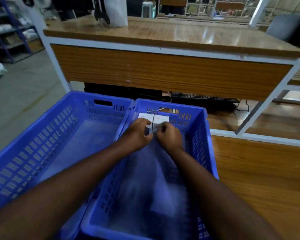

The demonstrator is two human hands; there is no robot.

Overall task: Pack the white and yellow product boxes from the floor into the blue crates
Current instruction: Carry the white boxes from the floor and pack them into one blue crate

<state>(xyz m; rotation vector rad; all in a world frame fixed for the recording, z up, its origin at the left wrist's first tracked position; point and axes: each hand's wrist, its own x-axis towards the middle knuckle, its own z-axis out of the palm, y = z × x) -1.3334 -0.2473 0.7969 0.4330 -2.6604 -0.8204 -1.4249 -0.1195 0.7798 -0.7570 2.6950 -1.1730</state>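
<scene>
Both hands pinch white boxes (151, 126) | right crate's (203, 141) far wall | left crate (47, 135) adjacent

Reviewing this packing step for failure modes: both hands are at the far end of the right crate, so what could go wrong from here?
1. The left hand and right hand crowd one small box; it is blurred, so the grip looks uncertain and it may drop or land crooked.
2. It could knock the white boxes already against the right crate's far wall.
3. The left crate holds nothing visible, so loading may go uneven.
</scene>
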